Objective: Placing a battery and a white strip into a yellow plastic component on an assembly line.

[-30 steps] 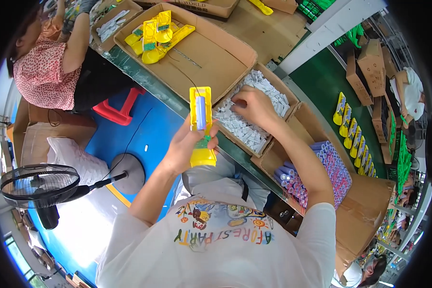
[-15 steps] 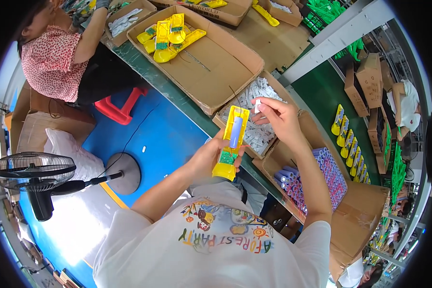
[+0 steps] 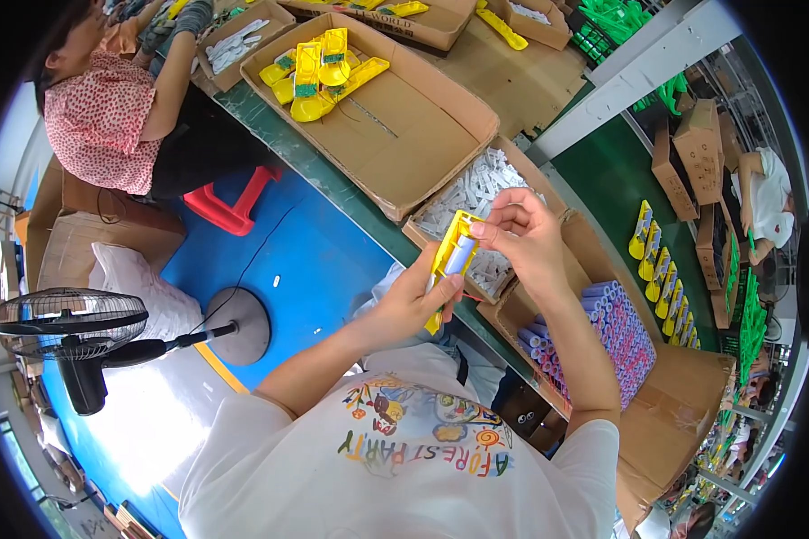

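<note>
My left hand [image 3: 412, 295] grips a long yellow plastic housing [image 3: 440, 268], tilted with its open side toward my right hand. Inside the housing lies a blue cylindrical battery cell [image 3: 460, 255]. At the housing's upper end, my right hand [image 3: 526, 241] is closed in a pinch, thumb and index finger pressed to the rim. The small white plastic piece between those fingertips is mostly covered now. Just beyond the hands stands a box of loose white plastic pieces [image 3: 476, 184]. A carton of purple-wrapped battery cells [image 3: 616, 337] is below my right forearm.
A large cardboard tray [image 3: 413, 135] holds several yellow housings with green boards [image 3: 319, 76]. More yellow housings [image 3: 661, 274] stand in a row on the green bench at right. At left are a black fan [image 3: 72, 328], a red stool [image 3: 234, 207] and a seated person [image 3: 108, 121].
My right hand has brought the white piece against the housing's upper end. My left hand has turned the housing on its side, so the green board no longer shows.
</note>
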Tool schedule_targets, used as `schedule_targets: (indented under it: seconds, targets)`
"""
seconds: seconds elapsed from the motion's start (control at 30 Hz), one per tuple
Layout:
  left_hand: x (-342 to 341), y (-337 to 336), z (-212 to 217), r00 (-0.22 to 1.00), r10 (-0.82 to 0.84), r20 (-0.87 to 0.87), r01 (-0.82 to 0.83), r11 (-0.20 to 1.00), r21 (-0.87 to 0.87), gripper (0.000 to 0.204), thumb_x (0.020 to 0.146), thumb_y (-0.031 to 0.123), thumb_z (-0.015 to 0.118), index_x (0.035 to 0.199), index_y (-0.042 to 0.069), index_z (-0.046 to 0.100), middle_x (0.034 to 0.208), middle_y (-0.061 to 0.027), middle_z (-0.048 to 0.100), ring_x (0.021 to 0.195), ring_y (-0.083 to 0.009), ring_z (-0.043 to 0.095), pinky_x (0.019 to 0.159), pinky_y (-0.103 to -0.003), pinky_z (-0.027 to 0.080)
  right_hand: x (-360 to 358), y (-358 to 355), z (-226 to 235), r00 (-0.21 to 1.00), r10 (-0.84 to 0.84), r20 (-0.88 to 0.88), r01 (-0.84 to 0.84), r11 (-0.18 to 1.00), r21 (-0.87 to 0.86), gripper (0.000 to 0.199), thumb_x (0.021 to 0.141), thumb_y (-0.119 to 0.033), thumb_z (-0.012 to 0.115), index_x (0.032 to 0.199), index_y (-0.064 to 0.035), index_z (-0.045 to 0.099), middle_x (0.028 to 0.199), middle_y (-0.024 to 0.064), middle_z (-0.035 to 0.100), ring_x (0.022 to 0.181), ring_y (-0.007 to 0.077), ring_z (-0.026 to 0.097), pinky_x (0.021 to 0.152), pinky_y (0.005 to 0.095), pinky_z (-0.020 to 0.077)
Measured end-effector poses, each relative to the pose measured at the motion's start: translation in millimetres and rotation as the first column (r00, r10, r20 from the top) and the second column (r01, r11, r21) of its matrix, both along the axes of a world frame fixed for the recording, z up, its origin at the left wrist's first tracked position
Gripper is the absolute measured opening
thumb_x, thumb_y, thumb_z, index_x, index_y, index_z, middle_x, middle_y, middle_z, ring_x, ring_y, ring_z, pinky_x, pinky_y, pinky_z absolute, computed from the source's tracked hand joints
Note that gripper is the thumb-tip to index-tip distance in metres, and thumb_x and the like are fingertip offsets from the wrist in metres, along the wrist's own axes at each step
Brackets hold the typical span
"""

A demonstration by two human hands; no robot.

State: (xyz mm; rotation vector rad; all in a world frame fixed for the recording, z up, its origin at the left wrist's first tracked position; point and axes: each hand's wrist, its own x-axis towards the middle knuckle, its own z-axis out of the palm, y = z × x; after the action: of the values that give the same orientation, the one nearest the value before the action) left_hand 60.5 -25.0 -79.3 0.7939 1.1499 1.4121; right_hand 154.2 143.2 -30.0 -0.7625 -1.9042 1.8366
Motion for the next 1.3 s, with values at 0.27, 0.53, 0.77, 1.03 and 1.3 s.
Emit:
schedule_targets:
  seconds: [0.27, 0.53, 0.77, 1.03, 1.3]
  targets:
    - [10, 8, 5, 0.991, 0.022, 0.134, -0.029, 0.998, 0.052, 0.039, 0.101, 0.028, 0.047, 0.13, 0.006, 0.034, 0.086, -0.0058, 0.056, 0.063, -0.0107, 0.057, 0.058, -0.025, 0.048, 12, 1, 2, 0.992, 0.031, -0.124, 0.115, 0.21, 0.971, 0.017, 0.076, -0.007, 0.078, 0.079, -0.0025, 0.062, 0.079, 0.0048, 0.06, 0.07, 0.0099, 0.06, 0.056, 0.0286, 0.0523]
    - [10, 7, 1, 0.995, 0.033, 0.089, -0.032, 0.999, -0.006, 0.044, 0.1, 0.03, 0.048, 0.133, 0.006, 0.031, 0.088, -0.0067, 0.056, 0.065, -0.0108, 0.058, 0.058, -0.026, 0.049, 18, 1, 7, 0.986, -0.027, 0.163, -0.028, 0.946, 0.324, 0.027, 0.082, -0.014, 0.076, 0.068, -0.002, 0.056, 0.06, -0.0017, 0.052, 0.054, 0.0052, 0.045, 0.048, 0.02, 0.034]
    - [5, 13, 2, 0.993, -0.082, 0.081, 0.073, 0.992, 0.104, 0.042, 0.102, 0.034, 0.042, 0.131, 0.006, 0.03, 0.088, -0.0081, 0.055, 0.063, -0.0136, 0.058, 0.059, -0.027, 0.049, 14, -1, 5, 0.978, -0.127, 0.168, 0.052, 0.917, 0.395, 0.029, 0.085, -0.018, 0.073, 0.069, -0.0014, 0.055, 0.063, -0.0023, 0.053, 0.058, 0.0024, 0.044, 0.048, 0.0213, 0.0343]
    - [8, 37, 8, 0.961, -0.255, 0.112, 0.23, 0.953, 0.198, 0.051, 0.099, 0.019, 0.052, 0.142, 0.007, 0.028, 0.108, -0.0099, 0.056, 0.096, -0.0168, 0.059, 0.08, -0.031, 0.05, 47, 42, -7, 0.997, -0.025, 0.076, -0.018, 0.855, 0.519, 0.022, 0.094, -0.009, 0.056, 0.113, 0.0013, 0.06, 0.102, 0.0066, 0.065, 0.092, 0.0125, 0.061, 0.078, 0.025, 0.0498]
    - [-267, 72, 11, -0.292, 0.581, -0.76, -0.663, 0.45, 0.599, 0.028, 0.081, 0.008, 0.063, 0.107, -0.003, 0.057, 0.098, -0.0206, 0.064, 0.09, -0.0302, 0.064, 0.079, -0.036, 0.052, 179, 440, -78, 0.669, -0.733, 0.12, 0.129, 0.274, 0.953, 0.028, 0.098, -0.024, 0.047, 0.11, -0.0043, 0.062, 0.103, 0.0185, 0.065, 0.096, 0.0322, 0.063, 0.082, 0.0373, 0.0493]
